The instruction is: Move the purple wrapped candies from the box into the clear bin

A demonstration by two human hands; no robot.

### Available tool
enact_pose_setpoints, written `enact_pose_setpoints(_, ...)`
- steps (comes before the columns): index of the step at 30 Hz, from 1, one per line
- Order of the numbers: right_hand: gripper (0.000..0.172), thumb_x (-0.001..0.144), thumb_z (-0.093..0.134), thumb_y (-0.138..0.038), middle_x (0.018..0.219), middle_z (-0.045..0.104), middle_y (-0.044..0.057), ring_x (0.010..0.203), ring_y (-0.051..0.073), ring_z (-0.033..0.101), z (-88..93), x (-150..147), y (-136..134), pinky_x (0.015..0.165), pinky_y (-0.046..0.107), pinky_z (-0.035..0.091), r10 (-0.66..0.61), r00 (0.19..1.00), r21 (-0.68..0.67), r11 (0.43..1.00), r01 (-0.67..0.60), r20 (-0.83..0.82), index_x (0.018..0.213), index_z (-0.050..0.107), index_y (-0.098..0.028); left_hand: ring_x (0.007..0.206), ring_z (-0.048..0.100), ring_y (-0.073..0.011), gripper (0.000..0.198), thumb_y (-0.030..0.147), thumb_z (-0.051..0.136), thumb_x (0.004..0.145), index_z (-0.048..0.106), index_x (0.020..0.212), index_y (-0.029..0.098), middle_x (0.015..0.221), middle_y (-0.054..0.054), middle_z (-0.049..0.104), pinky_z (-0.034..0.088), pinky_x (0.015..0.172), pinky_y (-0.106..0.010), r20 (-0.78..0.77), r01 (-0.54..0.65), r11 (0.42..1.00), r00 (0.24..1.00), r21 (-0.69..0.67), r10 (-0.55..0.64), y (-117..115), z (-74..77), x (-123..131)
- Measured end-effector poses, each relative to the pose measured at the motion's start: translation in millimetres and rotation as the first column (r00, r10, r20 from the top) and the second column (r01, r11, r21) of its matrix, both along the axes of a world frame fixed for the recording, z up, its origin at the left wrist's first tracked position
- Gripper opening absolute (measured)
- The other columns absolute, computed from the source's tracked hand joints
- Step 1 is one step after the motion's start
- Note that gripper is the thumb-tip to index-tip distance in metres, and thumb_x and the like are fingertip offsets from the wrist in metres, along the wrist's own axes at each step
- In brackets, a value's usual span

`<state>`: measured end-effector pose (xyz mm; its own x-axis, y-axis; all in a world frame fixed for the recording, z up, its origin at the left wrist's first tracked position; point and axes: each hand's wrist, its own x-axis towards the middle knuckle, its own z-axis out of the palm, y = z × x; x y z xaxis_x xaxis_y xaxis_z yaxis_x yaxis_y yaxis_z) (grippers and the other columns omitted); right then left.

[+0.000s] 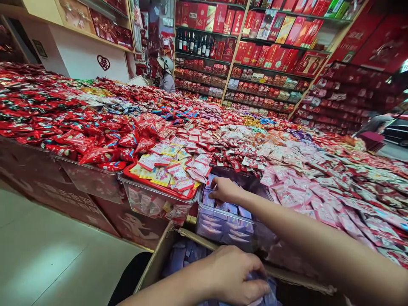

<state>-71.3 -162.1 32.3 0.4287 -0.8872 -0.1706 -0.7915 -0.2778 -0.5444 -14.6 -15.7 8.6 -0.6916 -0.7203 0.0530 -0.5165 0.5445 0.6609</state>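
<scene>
our left hand point(234, 272) had fingers curled round purple sachets point(259, 284) in cardboard box point(159, 259); right hand point(225, 190) had fingers spread over lilac sachets point(219, 208) in clear bin point(223, 225).

bright, even indoor light fills the scene, with soft glare on the pale floor point(54, 259) and small glints across the shiny wrappers point(178, 127). the wide lens bends the shelves point(264, 51) toward the top corners, the inside of the box point(159, 259) falls into shadow, and the far right edge looks dim and soft.
</scene>
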Motion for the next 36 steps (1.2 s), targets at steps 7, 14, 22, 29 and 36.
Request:
enact_pose_setpoints(7, 0.005, 0.061, 0.063, -0.019, 0.070, 0.063, 0.009, 0.071, 0.024, 0.057, 19.5, 2.0, 5.4, 0.062, 0.031, 0.038, 0.083, 0.986, -0.300, 0.946, -0.123, -0.143, 0.062, 0.059, -0.015, 0.070, 0.062, -0.0188, 0.027, 0.037, 0.047, 0.078, 0.062, 0.097, 0.026, 0.080, -0.002, 0.069, 0.041, 0.055, -0.022, -0.083, 0.008, 0.995, 0.997, 0.100, 0.001, -4.7, -4.7, 1.4)
enact_pose_setpoints(14, 0.018, 0.076, 0.050, -0.032, 0.053, 0.053, -0.002, 0.050, 0.012, 0.047, 61.4, -70.3, 97.2, 0.047, 0.022, 0.034, 0.035, 0.946, -0.306, 0.949, 0.069, 0.323, 0.065, 0.056, -0.020, 0.069, 0.055, -0.0146, 0.028, 0.031, 0.041, 0.082, 0.062, 0.083, 0.013, 0.073, -0.002, 0.063, 0.039, 0.061, -0.021, -0.397, -0.216, 0.942, 0.865, 0.258, 0.307, -8.1, -0.7, -8.0)
enact_pose_setpoints(22, 0.027, 0.067, 0.060, -0.042, 0.047, 0.054, -0.003, 0.040, 0.010, 0.045, -34.0, -104.7, 184.4, 0.040, 0.020, 0.034, -0.369, 0.736, 0.450, 0.888, 0.099, 0.567, 0.063, 0.054, -0.017, 0.070, 0.051, -0.0144, 0.029, 0.032, 0.039, 0.084, 0.060, 0.083, 0.012, 0.073, -0.001, 0.058, 0.039, 0.064, -0.023, -0.479, -0.327, 0.904, 0.769, 0.276, 0.424, -5.2, -5.2, -16.4)
enact_pose_setpoints(29, 0.033, 0.067, 0.060, -0.047, 0.041, 0.056, -0.003, 0.035, 0.009, 0.046, -45.7, -105.7, 181.3, 0.039, 0.019, 0.034, -0.446, 0.573, 0.488, 0.868, 0.090, 0.688, 0.061, 0.050, -0.016, 0.073, 0.053, -0.0146, 0.026, 0.032, 0.042, 0.083, 0.058, 0.093, 0.015, 0.081, -0.003, 0.060, 0.042, 0.066, -0.024, -0.456, -0.291, 0.912, 0.796, 0.288, 0.398, -6.9, -4.9, -14.1)
enact_pose_setpoints(36, 0.034, 0.068, 0.058, -0.049, 0.045, 0.054, -0.002, 0.041, 0.010, 0.049, -54.2, -108.3, 184.1, 0.039, 0.020, 0.037, -0.462, 0.506, 0.435, 0.883, 0.180, 0.729, 0.065, 0.054, -0.015, 0.058, 0.051, -0.0117, 0.029, 0.032, 0.052, 0.075, 0.053, 0.099, 0.015, 0.072, 0.000, 0.056, 0.042, 0.055, -0.023, -0.393, -0.174, 0.876, 0.842, 0.450, 0.369, -8.8, -4.0, -10.2)
